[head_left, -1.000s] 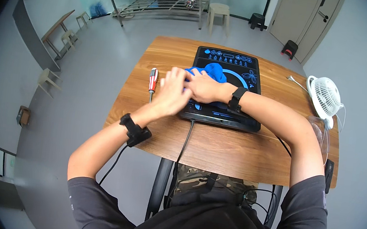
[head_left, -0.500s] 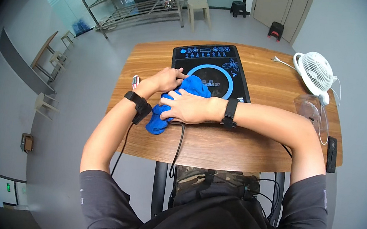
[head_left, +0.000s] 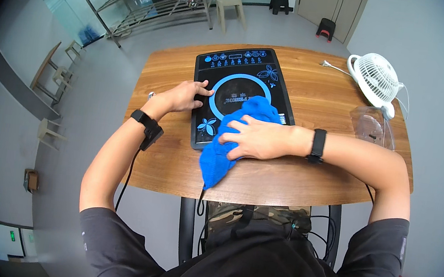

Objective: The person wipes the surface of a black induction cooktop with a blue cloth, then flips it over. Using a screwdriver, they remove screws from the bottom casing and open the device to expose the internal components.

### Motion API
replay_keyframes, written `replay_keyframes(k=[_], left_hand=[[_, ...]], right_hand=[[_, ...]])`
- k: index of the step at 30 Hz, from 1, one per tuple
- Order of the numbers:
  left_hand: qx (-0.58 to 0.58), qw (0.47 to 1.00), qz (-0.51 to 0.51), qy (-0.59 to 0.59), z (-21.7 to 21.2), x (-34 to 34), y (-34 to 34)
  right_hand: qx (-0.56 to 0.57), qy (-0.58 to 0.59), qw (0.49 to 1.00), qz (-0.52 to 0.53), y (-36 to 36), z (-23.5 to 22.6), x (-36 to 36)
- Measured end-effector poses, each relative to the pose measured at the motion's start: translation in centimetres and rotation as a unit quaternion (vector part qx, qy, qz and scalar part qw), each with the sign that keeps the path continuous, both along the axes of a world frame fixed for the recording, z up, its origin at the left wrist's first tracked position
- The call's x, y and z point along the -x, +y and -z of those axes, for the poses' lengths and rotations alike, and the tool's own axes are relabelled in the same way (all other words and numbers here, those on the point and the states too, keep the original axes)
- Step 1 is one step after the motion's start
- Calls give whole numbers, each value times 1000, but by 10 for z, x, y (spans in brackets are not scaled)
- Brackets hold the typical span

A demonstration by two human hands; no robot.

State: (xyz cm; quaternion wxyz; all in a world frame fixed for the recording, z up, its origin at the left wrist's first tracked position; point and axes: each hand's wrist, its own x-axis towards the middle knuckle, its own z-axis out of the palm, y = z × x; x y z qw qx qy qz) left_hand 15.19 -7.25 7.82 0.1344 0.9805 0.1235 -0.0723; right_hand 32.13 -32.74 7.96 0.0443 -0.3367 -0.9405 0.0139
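A black portable induction cooktop with a blue ring and blue flower prints lies flat on the wooden table. Across its near right part spreads a crumpled blue cloth, one end hanging past the cooktop's near edge onto the tabletop. My right hand presses down on this cloth, fingers partly spread and curled over it. At the cooktop's left edge rests my left hand, its fingers stretched out and the tips touching the black surface; it holds nothing. The cloth covers the cooktop's near right portion.
The wooden table has a white fan at its far right, with its plug and cord beside it. A clear plastic piece lies nearer. Behind the table stand a metal rack and a beige stool.
My right hand has moved the blue cloth right and toward me over the cooktop. My left hand has come off the cloth's side to the cooktop's left edge. The view has shifted slightly.
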Motion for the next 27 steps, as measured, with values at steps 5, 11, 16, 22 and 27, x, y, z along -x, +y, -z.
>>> replay_keyframes(k=[5,11,16,22,27], left_hand=[[4,1000,-2,7,-2,1,-2],[9,1000,0,-2,-2,3,-4],[19,1000,-13,-6,-2,0,-5],[28,999,-20,-4,6,3,0],[29,999,-31,-12,4,3,-3]], right_hand=[[16,-19,998,53,-38,-2,-43],[31,-10,994,102,-82,-7,-93],[56,43,981,178,-96,-30,-128],[-65,74,869,485,-74,-18,-180],[-50,3,777,627,-46,12,-222]])
